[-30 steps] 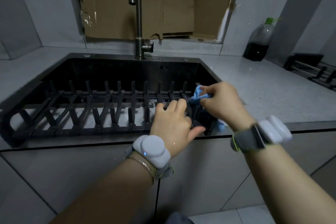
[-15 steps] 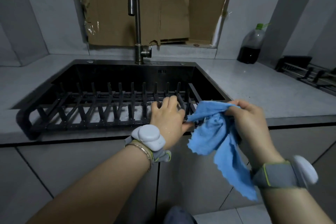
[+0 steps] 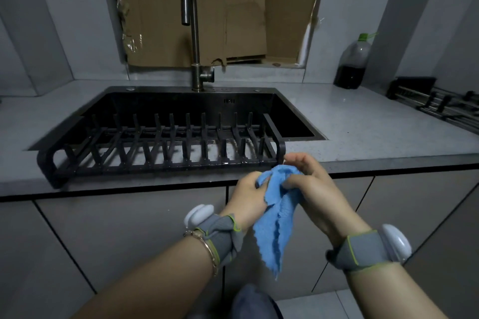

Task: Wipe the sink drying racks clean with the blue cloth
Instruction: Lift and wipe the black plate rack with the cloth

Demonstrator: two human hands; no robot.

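Blue cloth (image 3: 276, 217), left hand (image 3: 247, 195) and right hand (image 3: 311, 189) gripping it, black drying rack (image 3: 155, 166) behind

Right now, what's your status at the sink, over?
Left grip and right grip both hold cloth, clear of rack. Rack spans sink front. Nothing in the way.

Cloth (image 3: 274, 217): soft blue fabric, matt, rough wavy edges. Rack (image 3: 160, 147): black, matt, prob. coated metal. Sink (image 3: 181, 103): dark metal, dull sheen. Tap (image 3: 193, 33): brushed metal. Counter (image 3: 363, 132): grey speckled stone-look, matt. Cardboard (image 3: 207, 8): brown, creased. Bottle (image 3: 352, 59): clear glossy plastic.
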